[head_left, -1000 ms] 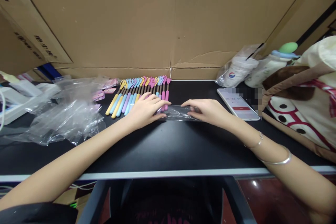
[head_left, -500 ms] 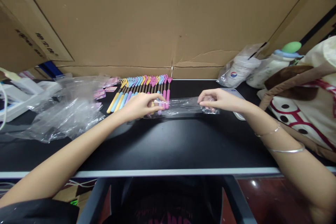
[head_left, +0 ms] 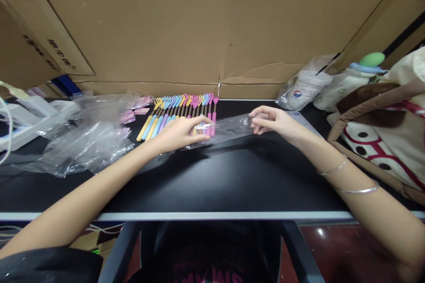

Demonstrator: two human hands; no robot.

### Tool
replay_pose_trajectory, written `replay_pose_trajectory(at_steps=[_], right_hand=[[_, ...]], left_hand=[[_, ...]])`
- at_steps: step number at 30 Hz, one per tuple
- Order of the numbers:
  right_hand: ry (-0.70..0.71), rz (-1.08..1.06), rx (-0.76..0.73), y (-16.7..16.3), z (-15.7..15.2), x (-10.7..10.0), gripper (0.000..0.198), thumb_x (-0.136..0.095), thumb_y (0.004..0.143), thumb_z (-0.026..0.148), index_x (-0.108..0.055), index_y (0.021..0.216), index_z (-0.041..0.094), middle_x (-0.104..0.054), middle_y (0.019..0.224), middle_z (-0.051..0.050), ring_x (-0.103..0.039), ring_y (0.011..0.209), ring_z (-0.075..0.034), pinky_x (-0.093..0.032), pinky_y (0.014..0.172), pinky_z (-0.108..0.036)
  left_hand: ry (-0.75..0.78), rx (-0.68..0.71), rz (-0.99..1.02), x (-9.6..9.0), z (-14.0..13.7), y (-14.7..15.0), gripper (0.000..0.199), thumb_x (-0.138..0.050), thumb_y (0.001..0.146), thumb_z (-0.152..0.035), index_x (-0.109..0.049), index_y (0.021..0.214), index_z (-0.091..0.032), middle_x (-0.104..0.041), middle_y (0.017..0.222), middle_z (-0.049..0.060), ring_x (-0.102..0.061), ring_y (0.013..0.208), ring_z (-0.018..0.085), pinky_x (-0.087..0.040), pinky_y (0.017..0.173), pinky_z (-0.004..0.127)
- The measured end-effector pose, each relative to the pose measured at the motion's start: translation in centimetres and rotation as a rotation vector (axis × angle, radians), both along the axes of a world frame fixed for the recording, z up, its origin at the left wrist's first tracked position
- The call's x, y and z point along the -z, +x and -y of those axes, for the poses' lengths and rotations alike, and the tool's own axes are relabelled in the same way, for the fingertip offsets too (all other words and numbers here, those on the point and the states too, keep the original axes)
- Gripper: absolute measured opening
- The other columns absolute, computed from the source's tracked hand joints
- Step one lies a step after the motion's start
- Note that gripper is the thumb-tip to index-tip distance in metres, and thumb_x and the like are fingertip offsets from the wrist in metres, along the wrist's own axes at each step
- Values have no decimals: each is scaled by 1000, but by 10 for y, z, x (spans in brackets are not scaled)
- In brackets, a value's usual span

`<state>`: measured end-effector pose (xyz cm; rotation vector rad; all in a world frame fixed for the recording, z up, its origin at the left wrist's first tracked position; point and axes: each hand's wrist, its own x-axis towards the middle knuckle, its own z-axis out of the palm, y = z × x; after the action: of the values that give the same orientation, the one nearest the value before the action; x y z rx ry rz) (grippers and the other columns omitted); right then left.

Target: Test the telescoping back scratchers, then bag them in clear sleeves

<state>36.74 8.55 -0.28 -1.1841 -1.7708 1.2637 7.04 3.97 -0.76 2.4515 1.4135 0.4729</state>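
A long clear plastic bag [head_left: 229, 131] stretches between my two hands above the black desk. My right hand [head_left: 270, 120] pinches its crumpled right end between thumb and fingertips. At the other end, my left hand [head_left: 186, 132] curves round the bag, thumb and forefinger apart with the film between them; its lower fingers are hidden. Just behind the left hand lies a row of several claw-ended sticks, back scratchers by their look [head_left: 154, 126], with yellow, blue, purple and pink handles. The pink handles at the row's right end show behind the film.
On the left lie a heap of clear plastic bags [head_left: 86, 146], pink cards [head_left: 128, 117] and a white power strip [head_left: 43, 119]. A phone [head_left: 303, 121], a bagged cup [head_left: 307, 90], a bottle [head_left: 353, 82] and a cloth bag [head_left: 385, 128] stand or lie right. A cardboard wall [head_left: 186, 26] closes the back.
My right hand has raised its end of the plastic bag slightly, so the bag now slants upward to the right. My left thumb and forefinger have spread a little.
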Motion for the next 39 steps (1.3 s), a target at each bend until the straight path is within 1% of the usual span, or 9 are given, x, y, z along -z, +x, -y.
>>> replay_pose_trajectory(at_steps=[3,8,12,14,18,24,30,35,39], right_hand=[[-32,-1,3,-1,0,2,50,-81,60,51,-61,94,20,-69,78,-1,-64,61,-11,-53,58,-24],[-25,-25,21,-1,1,3,53,-81,61,48,-58,100,20,-70,71,-1,-64,62,-12,-52,61,-24],[13,-68,109,-4,4,4,51,-79,63,43,-57,103,20,-70,70,-1,-66,66,-14,-51,64,-26],[17,-79,158,-7,6,4,51,-79,64,41,-57,105,20,-70,70,-1,-66,64,-15,-51,63,-28],[34,-87,184,-10,9,3,51,-77,64,41,-57,106,20,-68,70,-1,-66,62,-16,-49,61,-29],[72,-169,217,-12,14,3,42,-77,65,41,-56,97,23,-69,78,0,-66,59,-17,-54,71,-35],[95,-199,222,-12,14,4,42,-77,65,43,-56,96,23,-69,78,0,-66,60,-16,-54,76,-37],[82,-275,94,-12,14,2,46,-71,74,49,-59,110,24,-73,88,-3,-69,83,-20,-49,93,-41],[168,-301,-16,-15,15,3,61,-65,76,59,-53,125,25,-73,99,-6,-66,101,-22,-43,102,-43]], left_hand=[[16,1,-9,2,-1,-1,42,-55,86,-50,-57,121,-27,-57,63,-5,-54,63,15,-29,58,22],[75,-28,-55,2,0,0,43,-57,85,-52,-55,122,-29,-56,64,-4,-55,63,15,-28,57,22],[200,-16,-80,5,6,6,63,-65,79,-55,-46,132,-28,-64,92,-1,-60,75,16,-33,60,23],[295,-7,-142,8,9,10,73,-69,75,-55,-40,137,-27,-62,109,2,-62,84,18,-35,60,24],[412,-18,-243,13,11,12,66,-67,81,-48,-39,138,-27,-59,118,3,-63,91,18,-35,58,24],[374,-14,-227,12,10,11,61,-64,84,-47,-39,137,-29,-61,117,2,-64,90,17,-34,58,23],[371,-17,-260,9,11,10,57,-59,88,-47,-40,139,-31,-57,128,3,-64,91,17,-34,59,23],[235,-15,-125,2,10,7,54,-55,88,-54,-45,136,-33,-67,104,-1,-62,77,14,-34,61,22],[120,-22,-10,-1,7,5,50,-52,87,-57,-49,132,-34,-69,86,-4,-61,71,14,-34,61,22]])
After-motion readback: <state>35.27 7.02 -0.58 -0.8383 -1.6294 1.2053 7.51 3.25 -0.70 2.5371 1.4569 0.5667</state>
